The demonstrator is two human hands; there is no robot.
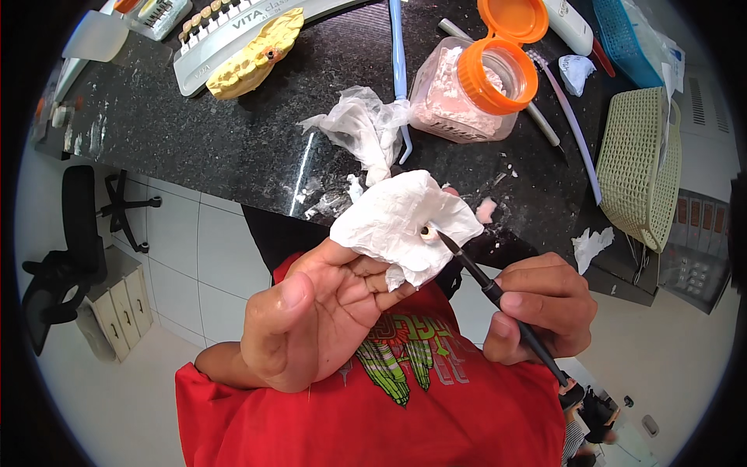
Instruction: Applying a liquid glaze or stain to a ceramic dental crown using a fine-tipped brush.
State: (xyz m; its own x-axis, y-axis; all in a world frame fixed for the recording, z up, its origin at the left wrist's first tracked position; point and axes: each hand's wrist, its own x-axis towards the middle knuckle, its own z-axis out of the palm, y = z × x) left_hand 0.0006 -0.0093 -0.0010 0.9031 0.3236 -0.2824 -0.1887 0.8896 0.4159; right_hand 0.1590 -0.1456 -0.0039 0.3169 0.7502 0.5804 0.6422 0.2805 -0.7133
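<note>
Black speckled stone makes up the table [202, 140], which fills the far part of the scene. On the floor at the left stands a dark office chair [80, 233]. Near, at the bottom, is the person's red shirt [350, 420], with a green printed pattern on its front. A cream woven basket [638, 167] sits at the table's right end. At the far left, a grey tray [311, 17] carries a row of small tooth samples, and a yellow model of teeth [253, 68] lies at its near side.

Toward the middle, the left hand [323, 311] is open, palm up, its thumb standing apart and its fingers beneath a white tissue [381, 214]. The right hand [548, 307] is closed around the black handle of a thin brush [498, 294], which slants toward the far left.

Beyond the tissue, a jar [443, 101] of pink powder stands with its orange lid [513, 17] flipped back, and crumpled clear plastic [362, 121] lies just left of it. Smallest is a cream tooth [430, 236] with a dark hollow, resting on the tissue toward its right side. The brush's pointed tip is right at the tooth; I cannot tell whether they touch.
</note>
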